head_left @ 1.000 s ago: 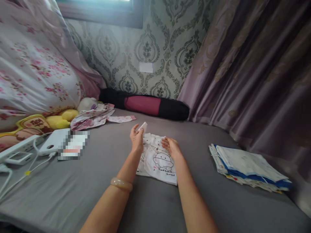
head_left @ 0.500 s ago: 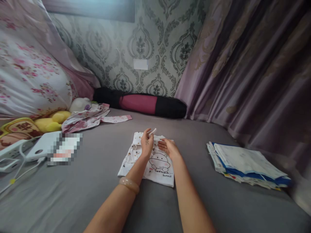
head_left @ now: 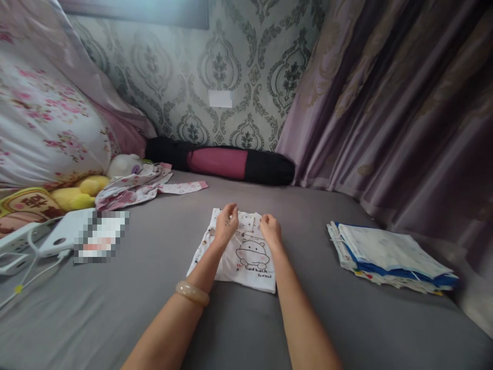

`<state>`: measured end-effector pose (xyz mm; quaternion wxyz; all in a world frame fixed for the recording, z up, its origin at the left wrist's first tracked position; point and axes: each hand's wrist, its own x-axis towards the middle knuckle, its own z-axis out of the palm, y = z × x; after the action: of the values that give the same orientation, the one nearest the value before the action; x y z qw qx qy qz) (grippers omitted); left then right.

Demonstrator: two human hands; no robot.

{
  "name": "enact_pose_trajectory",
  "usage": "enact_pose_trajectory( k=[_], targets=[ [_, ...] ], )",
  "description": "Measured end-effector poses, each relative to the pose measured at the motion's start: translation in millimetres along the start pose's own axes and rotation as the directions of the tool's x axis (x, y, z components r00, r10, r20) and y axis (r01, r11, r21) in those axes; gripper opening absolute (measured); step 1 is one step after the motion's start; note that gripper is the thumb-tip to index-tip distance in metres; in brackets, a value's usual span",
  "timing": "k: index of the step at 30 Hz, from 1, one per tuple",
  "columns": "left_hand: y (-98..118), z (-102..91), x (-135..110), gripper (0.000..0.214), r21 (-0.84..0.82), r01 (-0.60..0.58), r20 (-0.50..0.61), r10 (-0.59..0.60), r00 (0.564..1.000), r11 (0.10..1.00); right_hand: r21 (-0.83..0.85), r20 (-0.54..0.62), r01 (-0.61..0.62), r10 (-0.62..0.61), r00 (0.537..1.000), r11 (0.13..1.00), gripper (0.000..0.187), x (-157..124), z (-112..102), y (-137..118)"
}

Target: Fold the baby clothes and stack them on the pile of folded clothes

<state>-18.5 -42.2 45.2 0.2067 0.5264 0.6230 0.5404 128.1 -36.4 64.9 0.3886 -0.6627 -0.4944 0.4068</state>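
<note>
L hand (head_left: 227,224) & R hand (head_left: 271,229) apart, at far end of white garment (head_left: 234,262).
Fingers curled on both; can't tell if either's pinching cloth. Garment's on gray sheet (head_left: 239,331), cartoon print (head_left: 252,254) up. Folded stack (head_left: 393,254) well off to R; pink-trim clothes (head_left: 133,187) farther back on L.

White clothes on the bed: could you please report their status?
Left hand, right hand at far end of clothes, grip unclear. Clothes lie on bed. Left forearm partly covers them.
</note>
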Motion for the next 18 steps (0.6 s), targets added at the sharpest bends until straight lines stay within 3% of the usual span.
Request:
enact_pose_trajectory(
  k=[2,4,7,11,18],
  targets=[
    [-7.0,-13.4,3.7,0.028,0.219,-0.072,0.073,0.057,0.996,0.973,-0.297,0.019,0.229,-0.234,0.972,0.927,0.032,-6.3,5.2,1.8],
    [-15.4,-23.4,4.0,0.032,0.400,-0.207,0.213,0.129,0.968,0.893,-0.533,0.162,0.442,-0.425,0.890,0.721,0.039,-14.7,13.6,5.1],
    [-27.6,-30.4,-0.6,0.038,0.539,-0.414,0.378,0.229,0.897,0.733,-0.627,0.358,0.582,-0.471,0.806,0.518,0.046,-26.5,26.8,12.1],
    [-42.7,-32.9,-6.8,0.051,0.607,-0.522,0.503,0.219,0.836,0.599,-0.671,0.426,0.569,-0.381,0.820,0.475,0.049,-32.5,35.3,20.7],
    [-58.9,-36.1,-1.7,0.057,0.595,-0.570,0.577,0.193,0.794,0.566,-0.701,0.397,0.563,-0.417,0.818,0.437,0.048,-31.6,37.9,26.4]
  ],
)
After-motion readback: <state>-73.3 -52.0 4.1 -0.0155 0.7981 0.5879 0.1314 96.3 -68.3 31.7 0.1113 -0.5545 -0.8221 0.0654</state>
